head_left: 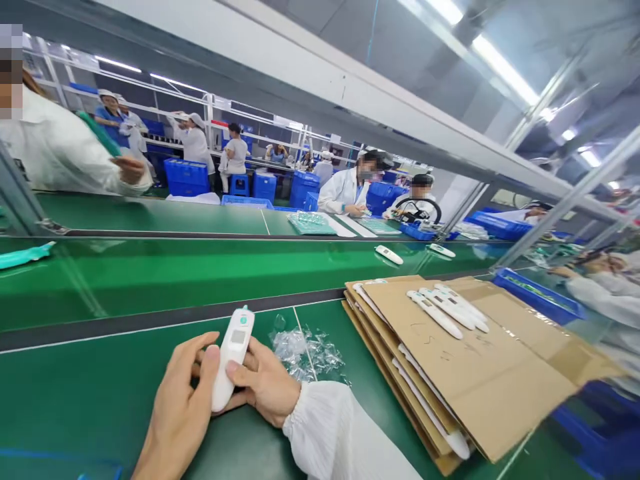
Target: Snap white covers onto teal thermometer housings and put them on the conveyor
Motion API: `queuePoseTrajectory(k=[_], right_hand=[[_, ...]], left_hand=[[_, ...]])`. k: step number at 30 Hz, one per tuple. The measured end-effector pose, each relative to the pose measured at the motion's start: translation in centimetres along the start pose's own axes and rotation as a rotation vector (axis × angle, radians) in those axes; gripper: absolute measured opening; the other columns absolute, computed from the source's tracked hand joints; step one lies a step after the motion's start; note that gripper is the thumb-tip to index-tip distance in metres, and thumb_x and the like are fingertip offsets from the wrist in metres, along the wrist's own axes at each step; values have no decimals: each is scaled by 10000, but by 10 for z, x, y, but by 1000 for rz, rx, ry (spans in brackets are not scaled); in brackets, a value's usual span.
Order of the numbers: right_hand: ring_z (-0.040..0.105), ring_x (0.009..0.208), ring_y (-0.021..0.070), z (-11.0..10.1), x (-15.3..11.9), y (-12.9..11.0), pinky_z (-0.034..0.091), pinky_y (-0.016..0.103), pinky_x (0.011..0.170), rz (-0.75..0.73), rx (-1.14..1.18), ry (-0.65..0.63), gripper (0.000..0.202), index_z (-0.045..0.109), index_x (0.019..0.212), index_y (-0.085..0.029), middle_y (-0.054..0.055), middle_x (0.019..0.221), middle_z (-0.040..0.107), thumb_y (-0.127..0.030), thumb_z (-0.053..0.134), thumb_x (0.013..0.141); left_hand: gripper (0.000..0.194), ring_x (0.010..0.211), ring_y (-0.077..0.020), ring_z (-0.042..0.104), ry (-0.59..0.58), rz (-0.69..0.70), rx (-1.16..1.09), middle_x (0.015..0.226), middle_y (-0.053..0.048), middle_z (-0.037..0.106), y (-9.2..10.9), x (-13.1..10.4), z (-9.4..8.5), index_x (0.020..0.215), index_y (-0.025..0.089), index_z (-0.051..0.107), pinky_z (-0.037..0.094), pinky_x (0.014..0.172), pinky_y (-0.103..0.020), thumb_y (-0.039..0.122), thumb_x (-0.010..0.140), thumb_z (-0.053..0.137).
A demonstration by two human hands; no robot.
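Observation:
Between my two hands I hold a white ear thermometer (233, 353), upright and slightly tilted, its small grey screen and teal round button facing me. My left hand (187, 387) grips its left side, with the thumb along the edge. On the right side, my right hand (267, 380) has its thumb on the front and its fingers behind, partly hidden. Just right of my hands lies a heap of crumpled clear plastic pieces (305, 350) on the green tabletop (100, 393).
Stacked cardboard sheets (480, 387) at right have several white thermometers (435, 313) on top and more between layers. Beyond runs a green conveyor belt (225, 267) carrying two thermometers (389, 255). A blue bin (537, 297) stands at right. Co-workers (345, 190) sit across.

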State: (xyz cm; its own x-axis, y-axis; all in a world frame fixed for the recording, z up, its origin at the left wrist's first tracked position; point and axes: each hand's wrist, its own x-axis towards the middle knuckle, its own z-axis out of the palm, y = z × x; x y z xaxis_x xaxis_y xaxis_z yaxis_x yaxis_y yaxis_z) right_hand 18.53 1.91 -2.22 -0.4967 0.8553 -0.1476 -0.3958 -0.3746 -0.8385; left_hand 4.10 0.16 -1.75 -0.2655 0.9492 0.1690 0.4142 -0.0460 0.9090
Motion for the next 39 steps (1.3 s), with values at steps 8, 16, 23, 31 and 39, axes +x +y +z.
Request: queuePoseTrajectory(k=[8, 16, 23, 31, 39], right_hand=[[642, 591, 115, -23, 42, -85, 535, 225, 503, 143, -353, 97, 406, 648, 1102, -109, 135, 973, 758, -432, 718, 866], [663, 993, 188, -62, 148, -133, 591, 371, 821, -15, -757, 524, 290, 620, 1199, -142, 84, 1190, 651, -325, 623, 973], [625, 1094, 219, -83, 127, -137, 490, 443, 997, -67, -1212, 595, 238, 665, 1133, -164, 95, 1220, 660, -277, 666, 924], [610, 780, 205, -64, -11, -89, 459, 340, 753, -69, -1429, 234, 176, 740, 869, -229, 41, 874, 702, -273, 759, 700], [637, 969, 248, -82, -45, -69, 434, 350, 762, -155, -1695, 492, 206, 683, 996, -245, 67, 1062, 681, -396, 571, 912]], left_hand=[[587, 788, -233, 605, 138, -97, 48, 1039, -80, 627, -10, 13, -3, 1061, 197, 650, 528, 695, -401, 719, 825, 521], [440, 762, -195, 577, 149, 12, -34, 1051, -76, 602, -8, 5, 0, 1040, 191, 640, 515, 705, -384, 594, 917, 515], [305, 754, -177, 575, 155, 50, -46, 1057, -74, 585, -5, -1, -2, 1035, 195, 639, 506, 706, -365, 461, 958, 511], [243, 734, -167, 556, 152, 64, -31, 1045, -67, 568, -4, -1, -3, 1022, 195, 636, 497, 710, -363, 398, 949, 524], [230, 714, -165, 532, 143, 51, -24, 1052, -68, 552, -7, -1, -2, 1010, 212, 624, 489, 683, -361, 405, 942, 518]])
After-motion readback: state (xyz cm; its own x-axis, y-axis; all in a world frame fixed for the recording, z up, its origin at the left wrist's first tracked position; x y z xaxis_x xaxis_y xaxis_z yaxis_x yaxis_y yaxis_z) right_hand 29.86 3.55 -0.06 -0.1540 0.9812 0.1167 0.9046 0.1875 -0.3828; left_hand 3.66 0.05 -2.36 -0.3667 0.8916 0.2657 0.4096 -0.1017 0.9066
